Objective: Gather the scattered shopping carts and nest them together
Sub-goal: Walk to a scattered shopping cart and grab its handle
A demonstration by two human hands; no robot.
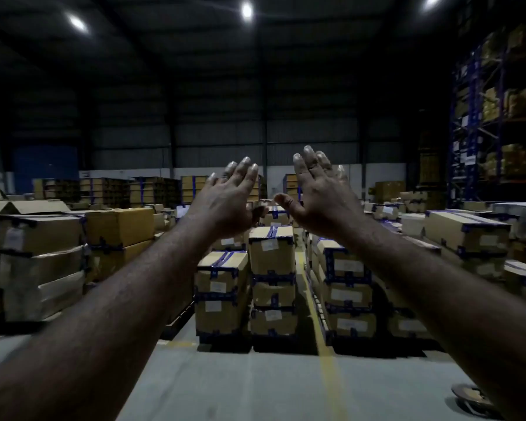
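Note:
Both my arms stretch straight out in front of me at chest height. My left hand (225,199) is raised with its back toward me, fingers apart and empty. My right hand (319,192) is raised beside it, a small gap between the thumbs, fingers spread and holding nothing. No shopping cart shows anywhere in the head view. The hands hang in the air in front of stacks of cardboard boxes, touching none of them.
Stacked brown boxes with blue tape (222,284) stand in rows ahead and on both sides. A yellow floor line (328,360) runs forward along a narrow aisle. Tall blue racking (474,117) rises at the right. A round dark object (471,399) lies on the grey floor, bottom right.

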